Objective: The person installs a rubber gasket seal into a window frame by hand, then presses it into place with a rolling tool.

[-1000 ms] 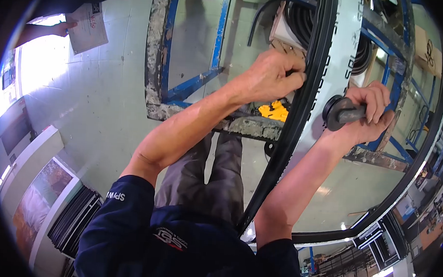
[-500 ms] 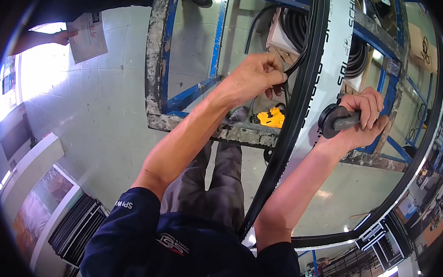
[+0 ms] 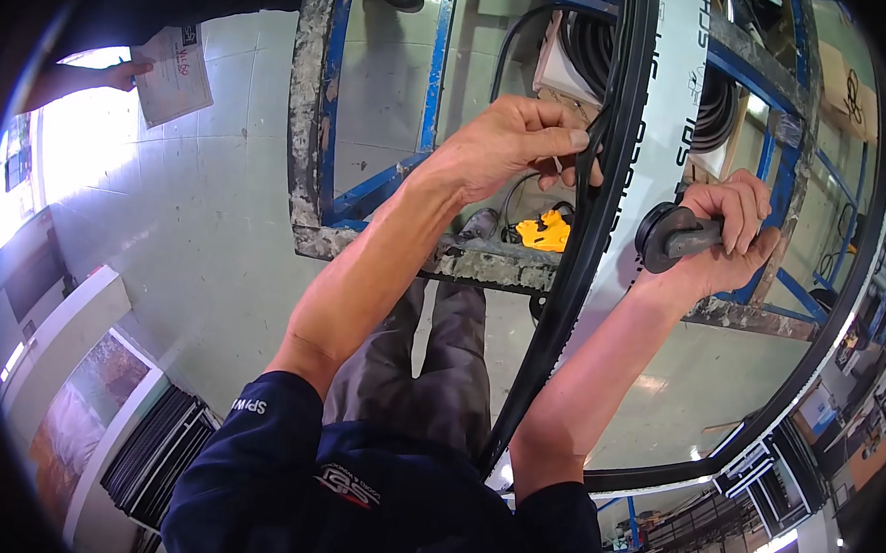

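Observation:
My left hand (image 3: 530, 149) pinches a thin black rubber seal strip (image 3: 586, 169) between thumb and fingers, right beside the dark edge of a long frame profile (image 3: 620, 146). White film with black lettering (image 3: 669, 118) covers the profile's face. On the other side, my right hand (image 3: 734, 227) is closed round the short handle of a black tool with a round, disc-like head (image 3: 663, 236). That head overlaps the white film in this view, while my right forearm lies across the profile's near part.
A blue metal trestle (image 3: 377, 188) with worn, padded edges stands under the profile. Coils of black rubber (image 3: 587, 54) sit in a box below, near a yellow tool (image 3: 544, 230). At upper left, another person's hand (image 3: 123, 75) holds a sheet of paper (image 3: 176, 77).
My left hand has shifted slightly right, closer to the profile, and the strip now lies nearer its edge. My right hand and the round-headed tool have barely moved.

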Available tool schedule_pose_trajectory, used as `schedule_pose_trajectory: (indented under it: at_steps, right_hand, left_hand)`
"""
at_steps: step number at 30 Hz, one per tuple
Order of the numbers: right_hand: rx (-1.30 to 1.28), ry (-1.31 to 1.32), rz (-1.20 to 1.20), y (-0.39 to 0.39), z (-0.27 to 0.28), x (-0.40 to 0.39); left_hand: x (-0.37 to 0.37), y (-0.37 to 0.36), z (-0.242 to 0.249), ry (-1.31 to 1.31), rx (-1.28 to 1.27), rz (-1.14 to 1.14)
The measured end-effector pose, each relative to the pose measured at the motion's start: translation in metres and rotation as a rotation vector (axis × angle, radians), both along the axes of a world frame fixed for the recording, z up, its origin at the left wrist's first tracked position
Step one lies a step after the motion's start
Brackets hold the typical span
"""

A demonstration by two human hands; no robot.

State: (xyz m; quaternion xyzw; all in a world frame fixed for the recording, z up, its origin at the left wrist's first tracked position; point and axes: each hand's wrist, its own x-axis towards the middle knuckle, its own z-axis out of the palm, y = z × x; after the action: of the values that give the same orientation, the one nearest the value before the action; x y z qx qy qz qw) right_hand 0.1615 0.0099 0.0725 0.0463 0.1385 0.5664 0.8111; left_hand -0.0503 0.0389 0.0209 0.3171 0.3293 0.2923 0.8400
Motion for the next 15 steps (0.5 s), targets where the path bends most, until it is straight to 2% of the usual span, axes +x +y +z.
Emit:
schedule_pose_trajectory:
  at_steps: [9,15]
  right_hand:
    - [-0.054,0.074,0.01,0.0,0.003,0.002]
    - [-0.05,0.062,0.019,0.0,0.0,0.003]
  left_hand:
    - [0.001,0.0,0.002,0.004,0.024,0.009]
    - [-0.003,-0.001,-0.007,-0.077,-0.112,-0.033]
